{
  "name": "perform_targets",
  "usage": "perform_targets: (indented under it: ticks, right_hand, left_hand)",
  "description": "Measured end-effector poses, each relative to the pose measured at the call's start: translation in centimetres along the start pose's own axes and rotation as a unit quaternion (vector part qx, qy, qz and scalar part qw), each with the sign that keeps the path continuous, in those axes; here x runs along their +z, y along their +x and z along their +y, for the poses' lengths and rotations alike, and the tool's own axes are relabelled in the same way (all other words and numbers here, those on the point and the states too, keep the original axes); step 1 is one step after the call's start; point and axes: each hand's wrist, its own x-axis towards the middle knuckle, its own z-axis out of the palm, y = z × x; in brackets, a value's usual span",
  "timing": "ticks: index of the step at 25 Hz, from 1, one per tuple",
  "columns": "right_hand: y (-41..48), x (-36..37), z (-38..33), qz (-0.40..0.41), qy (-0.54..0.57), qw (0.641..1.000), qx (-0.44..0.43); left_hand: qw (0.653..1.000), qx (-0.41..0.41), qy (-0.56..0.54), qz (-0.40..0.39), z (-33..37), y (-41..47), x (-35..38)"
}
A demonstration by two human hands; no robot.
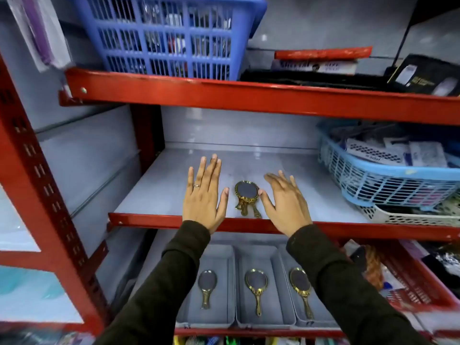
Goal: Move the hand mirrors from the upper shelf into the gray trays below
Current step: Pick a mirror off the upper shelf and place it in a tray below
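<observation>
A red rack (47, 185) is seen at the left, with a blue basket (164, 36) on its top level. On the middle shelf (159, 190) the left hand (204, 197) is held flat and open, fingers spread, a ring worn on one finger; nothing is gripped. Just beside its thumb a small stack of gold-framed mirrors (246, 195) lies near the shelf's front edge, handles pointing toward the person. The right hand (283, 200) is likewise open and empty, its thumb close to or touching the stack's rim; which cannot be told. Below, three gray trays (258, 252) are set side by side, and one mirror is laid in each: left mirror (207, 286), middle mirror (256, 287), right mirror (300, 287), all handles toward the front. At the right a light-blue basket (388, 180) of packets is seen. Boxes (316, 63) on the top level carry printing, but it is too blurred to be read.
</observation>
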Motion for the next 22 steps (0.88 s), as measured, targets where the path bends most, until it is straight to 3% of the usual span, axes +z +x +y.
perform_targets:
  ticks: [3, 6, 10, 15, 17, 20, 22]
  right_hand:
    - [1.0, 1.9, 0.2, -0.031, 0.009, 0.999, 0.042]
    - [1.8, 3.3, 0.3, -0.117, 0.042, 0.983, 0.138]
    - [3.4, 5.3, 1.0, -0.185, 0.072, 0.958, 0.208]
    - [4.9, 6.6, 1.5, -0.211, 0.101, 0.936, 0.262]
    - [5.4, 6.3, 1.7, -0.227, 0.202, 0.897, 0.32]
    - [5.4, 5.4, 1.6, -0.235, 0.382, 0.805, 0.388]
    - [5.2, 4.6, 1.8, -0.23, 0.437, 0.775, 0.395]
  left_hand:
    - [0.999, -0.016, 0.018, -0.037, -0.7, 0.0, 2.8]
    - [0.997, -0.017, 0.034, -0.065, -1.2, -0.5, 5.2]
    - [0.998, -0.007, 0.046, -0.05, -1.7, -0.4, 6.1]
    - [0.999, -0.001, 0.034, -0.038, -1.6, -0.5, 5.9]
    - [0.999, -0.005, 0.034, -0.04, -1.6, -0.5, 5.8]
    - [0.998, -0.009, 0.033, -0.05, -1.6, -0.4, 5.6]
    - [0.998, -0.011, 0.036, -0.054, -1.6, -0.3, 5.5]
